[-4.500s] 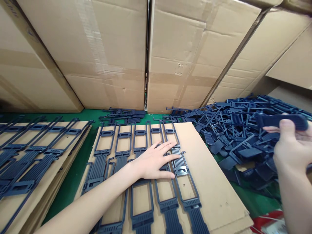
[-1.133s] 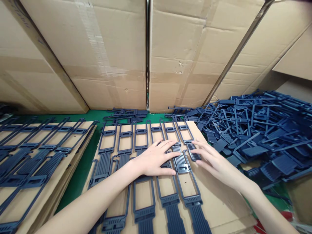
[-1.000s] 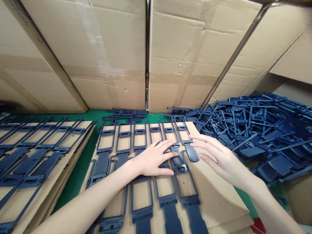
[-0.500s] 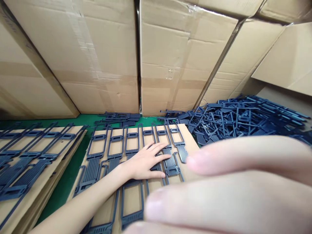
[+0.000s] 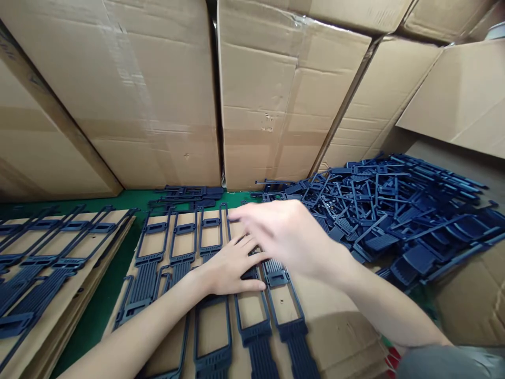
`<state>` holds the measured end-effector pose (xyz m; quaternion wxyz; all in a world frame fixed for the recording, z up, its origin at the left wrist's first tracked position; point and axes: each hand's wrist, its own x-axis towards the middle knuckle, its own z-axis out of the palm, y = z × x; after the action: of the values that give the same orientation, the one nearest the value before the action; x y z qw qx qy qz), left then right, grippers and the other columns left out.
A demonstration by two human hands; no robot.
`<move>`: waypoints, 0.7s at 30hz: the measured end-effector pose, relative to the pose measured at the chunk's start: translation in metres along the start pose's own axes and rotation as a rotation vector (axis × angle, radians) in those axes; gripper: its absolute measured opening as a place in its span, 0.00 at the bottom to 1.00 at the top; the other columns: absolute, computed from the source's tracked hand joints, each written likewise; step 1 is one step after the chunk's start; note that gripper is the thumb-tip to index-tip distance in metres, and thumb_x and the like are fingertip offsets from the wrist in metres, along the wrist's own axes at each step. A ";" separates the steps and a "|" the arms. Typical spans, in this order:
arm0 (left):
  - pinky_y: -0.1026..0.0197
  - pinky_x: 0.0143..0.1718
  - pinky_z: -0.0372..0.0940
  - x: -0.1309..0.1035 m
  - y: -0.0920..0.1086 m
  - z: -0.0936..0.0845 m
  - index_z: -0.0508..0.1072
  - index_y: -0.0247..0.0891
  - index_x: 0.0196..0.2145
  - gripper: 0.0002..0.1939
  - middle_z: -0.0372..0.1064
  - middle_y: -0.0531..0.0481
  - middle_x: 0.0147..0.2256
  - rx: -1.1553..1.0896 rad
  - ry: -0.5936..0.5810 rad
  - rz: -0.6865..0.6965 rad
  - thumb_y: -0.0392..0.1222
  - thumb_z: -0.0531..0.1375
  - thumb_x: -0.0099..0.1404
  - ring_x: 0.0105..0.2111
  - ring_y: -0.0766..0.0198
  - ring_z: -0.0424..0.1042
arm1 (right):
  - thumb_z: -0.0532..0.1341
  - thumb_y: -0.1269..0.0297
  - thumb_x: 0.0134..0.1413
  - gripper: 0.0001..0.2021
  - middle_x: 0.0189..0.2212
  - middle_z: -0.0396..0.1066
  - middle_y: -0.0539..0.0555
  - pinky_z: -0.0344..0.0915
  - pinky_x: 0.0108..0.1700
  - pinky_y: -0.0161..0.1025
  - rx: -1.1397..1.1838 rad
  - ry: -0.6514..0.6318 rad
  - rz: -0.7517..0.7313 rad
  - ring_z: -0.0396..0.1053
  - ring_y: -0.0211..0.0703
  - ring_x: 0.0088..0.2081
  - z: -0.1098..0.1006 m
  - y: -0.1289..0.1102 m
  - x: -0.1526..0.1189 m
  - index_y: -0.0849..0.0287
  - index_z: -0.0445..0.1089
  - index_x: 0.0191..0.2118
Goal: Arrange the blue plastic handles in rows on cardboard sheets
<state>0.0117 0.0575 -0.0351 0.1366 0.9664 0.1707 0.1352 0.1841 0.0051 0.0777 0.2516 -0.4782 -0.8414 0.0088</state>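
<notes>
Rows of dark blue plastic frames [image 5: 213, 345], each with a rectangular opening and a ribbed end, lie on a cardboard sheet [image 5: 335, 326]. My left hand [image 5: 232, 268] rests open on the middle of these rows, fingers spread to the right and palm down. Just beyond it, my right hand [image 5: 288, 231] reaches in from the right over the far ends of the frames. Its fingers point left and are blurred, partly overlapping the left fingertips in view. Whether it holds anything is hidden.
Tall cardboard boxes [image 5: 158, 100] stand along the back. A large heap of loose dark blue frames [image 5: 366, 205] lies at the right, with a small pile [image 5: 189, 195] behind the sheet. More frames lie on stacked cardboard [image 5: 98, 247] at the left, over a green surface [image 5: 84, 316].
My right hand has moved from close before the camera to the far ends of the frames, beside my left hand. The left hand stays in place. The view has shifted slightly.
</notes>
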 end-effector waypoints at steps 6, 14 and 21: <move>0.37 0.64 0.44 0.002 -0.001 -0.003 0.61 0.45 0.63 0.35 0.43 0.39 0.68 -0.001 -0.137 0.000 0.65 0.54 0.64 0.67 0.43 0.44 | 0.54 0.62 0.61 0.15 0.39 0.78 0.59 0.68 0.42 0.47 -0.391 -0.013 0.700 0.75 0.55 0.42 0.017 0.148 -0.021 0.55 0.74 0.47; 0.37 0.63 0.44 0.003 0.003 -0.006 0.59 0.43 0.64 0.36 0.41 0.37 0.68 0.027 -0.192 -0.026 0.65 0.54 0.64 0.67 0.43 0.43 | 0.55 0.62 0.58 0.17 0.38 0.78 0.59 0.66 0.43 0.46 -0.487 -0.053 0.897 0.74 0.55 0.44 0.027 0.218 -0.048 0.55 0.71 0.52; 0.38 0.64 0.43 0.001 0.000 -0.002 0.60 0.44 0.63 0.36 0.42 0.39 0.68 0.021 -0.153 -0.007 0.65 0.53 0.64 0.67 0.43 0.44 | 0.54 0.59 0.61 0.19 0.45 0.75 0.57 0.63 0.45 0.45 -0.469 -0.056 0.830 0.70 0.53 0.49 0.050 0.227 -0.037 0.51 0.68 0.56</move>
<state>0.0116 0.0583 -0.0332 0.1395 0.9747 0.1644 0.0586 0.3595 0.1093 -0.0392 0.0892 -0.8173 -0.5651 -0.0686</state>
